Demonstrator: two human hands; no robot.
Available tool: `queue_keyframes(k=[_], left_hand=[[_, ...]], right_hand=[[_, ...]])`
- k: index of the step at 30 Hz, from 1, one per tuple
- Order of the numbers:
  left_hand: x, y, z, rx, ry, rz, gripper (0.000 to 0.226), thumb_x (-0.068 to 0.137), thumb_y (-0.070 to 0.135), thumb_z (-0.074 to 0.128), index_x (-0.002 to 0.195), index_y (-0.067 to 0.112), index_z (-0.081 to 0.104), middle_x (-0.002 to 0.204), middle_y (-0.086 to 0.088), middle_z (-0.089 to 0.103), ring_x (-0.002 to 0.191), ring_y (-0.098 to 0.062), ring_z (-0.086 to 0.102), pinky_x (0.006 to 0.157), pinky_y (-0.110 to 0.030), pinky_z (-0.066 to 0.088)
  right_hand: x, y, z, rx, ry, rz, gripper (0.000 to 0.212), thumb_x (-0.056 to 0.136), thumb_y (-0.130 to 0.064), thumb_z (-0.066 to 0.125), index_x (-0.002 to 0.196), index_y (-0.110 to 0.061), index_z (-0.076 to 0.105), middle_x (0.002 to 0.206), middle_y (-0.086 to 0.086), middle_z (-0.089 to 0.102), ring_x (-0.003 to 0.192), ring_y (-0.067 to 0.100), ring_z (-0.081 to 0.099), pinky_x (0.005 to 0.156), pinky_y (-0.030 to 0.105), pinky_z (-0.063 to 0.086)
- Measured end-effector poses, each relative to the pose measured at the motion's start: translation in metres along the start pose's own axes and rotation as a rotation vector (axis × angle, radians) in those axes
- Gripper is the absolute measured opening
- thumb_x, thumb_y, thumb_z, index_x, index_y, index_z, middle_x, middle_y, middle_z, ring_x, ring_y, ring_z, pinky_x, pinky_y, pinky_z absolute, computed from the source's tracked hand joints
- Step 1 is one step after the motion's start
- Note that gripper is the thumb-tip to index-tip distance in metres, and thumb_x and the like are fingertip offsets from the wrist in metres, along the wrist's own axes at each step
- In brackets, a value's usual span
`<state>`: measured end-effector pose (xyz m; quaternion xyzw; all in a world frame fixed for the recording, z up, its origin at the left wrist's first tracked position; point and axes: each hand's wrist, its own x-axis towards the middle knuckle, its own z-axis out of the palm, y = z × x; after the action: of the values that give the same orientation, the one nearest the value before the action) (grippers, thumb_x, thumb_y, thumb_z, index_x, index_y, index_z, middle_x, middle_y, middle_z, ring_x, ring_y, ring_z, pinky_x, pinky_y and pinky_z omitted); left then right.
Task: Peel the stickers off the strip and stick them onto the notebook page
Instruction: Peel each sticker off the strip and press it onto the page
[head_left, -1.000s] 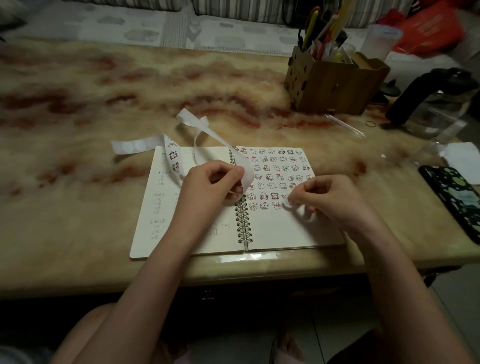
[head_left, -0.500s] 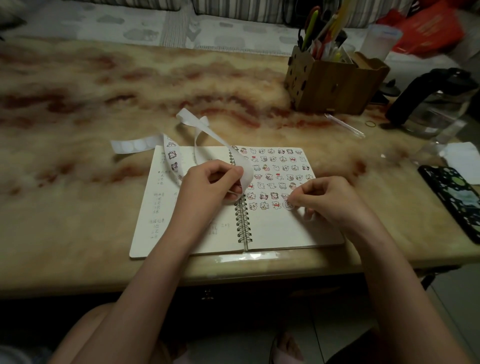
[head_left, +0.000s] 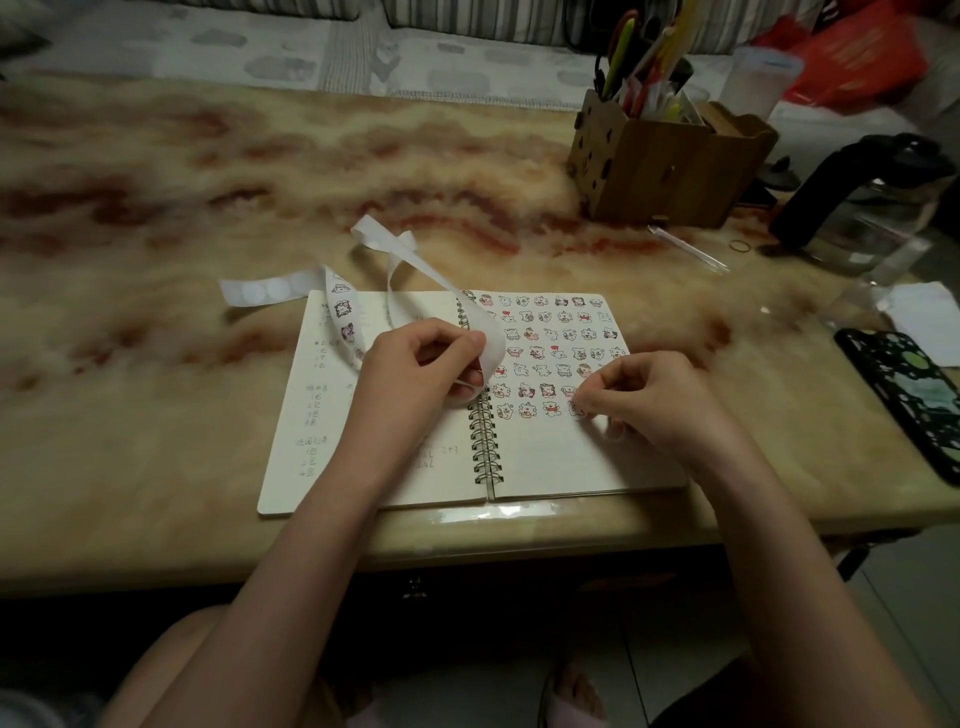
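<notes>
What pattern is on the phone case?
The phone case is black with green and white spots, best seen in the head view.

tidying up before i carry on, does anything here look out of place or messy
Nothing spilled or damaged. The long white paper sticker strip twists in loose loops from the left hand across the open spiral notebook's left page onto the marbled tabletop.

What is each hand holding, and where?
The left hand pinches the sticker strip at its looped bend; the right hand pinches a sticker against the page.

Curled white sticker strip (head_left: 415, 260) over open sticker-filled notebook (head_left: 545, 457)
</notes>
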<state>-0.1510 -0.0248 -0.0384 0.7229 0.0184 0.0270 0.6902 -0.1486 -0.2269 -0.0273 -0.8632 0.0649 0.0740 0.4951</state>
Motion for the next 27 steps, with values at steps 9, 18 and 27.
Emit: queue_keyframes(k=[9, 18, 27], left_hand=[[0.000, 0.000, 0.000, 0.002, -0.002, 0.002, 0.013, 0.090, 0.015, 0.063, 0.080, 0.010, 0.069, 0.058, 0.004, 0.066, 0.059, -0.006, 0.064, 0.060, -0.017, 0.053], [0.000, -0.001, 0.001, 0.000, -0.006, 0.007, 0.014, 0.091, 0.015, 0.063, 0.080, 0.008, 0.069, 0.059, 0.003, 0.066, 0.060, -0.006, 0.064, 0.061, -0.017, 0.053], [0.001, -0.001, 0.000, 0.010, -0.003, 0.000, 0.014, 0.091, 0.018, 0.063, 0.083, 0.009, 0.070, 0.062, 0.001, 0.067, 0.061, -0.010, 0.065, 0.066, -0.026, 0.058]], right_hand=[[0.000, 0.004, 0.008, -0.099, 0.056, -0.054, 0.008, 0.076, -0.009, 0.073, 0.070, -0.010, 0.067, 0.064, 0.002, 0.063, 0.048, 0.008, 0.046, 0.052, 0.024, 0.037], [0.005, 0.012, 0.001, -0.163, 0.096, -0.096, 0.013, 0.076, -0.010, 0.075, 0.081, -0.012, 0.063, 0.060, -0.002, 0.053, 0.053, 0.009, 0.045, 0.058, 0.026, 0.037], [0.006, 0.013, 0.001, -0.111, 0.088, -0.074, 0.023, 0.071, -0.020, 0.082, 0.079, -0.010, 0.062, 0.054, -0.004, 0.052, 0.039, 0.000, 0.042, 0.044, 0.017, 0.034]])
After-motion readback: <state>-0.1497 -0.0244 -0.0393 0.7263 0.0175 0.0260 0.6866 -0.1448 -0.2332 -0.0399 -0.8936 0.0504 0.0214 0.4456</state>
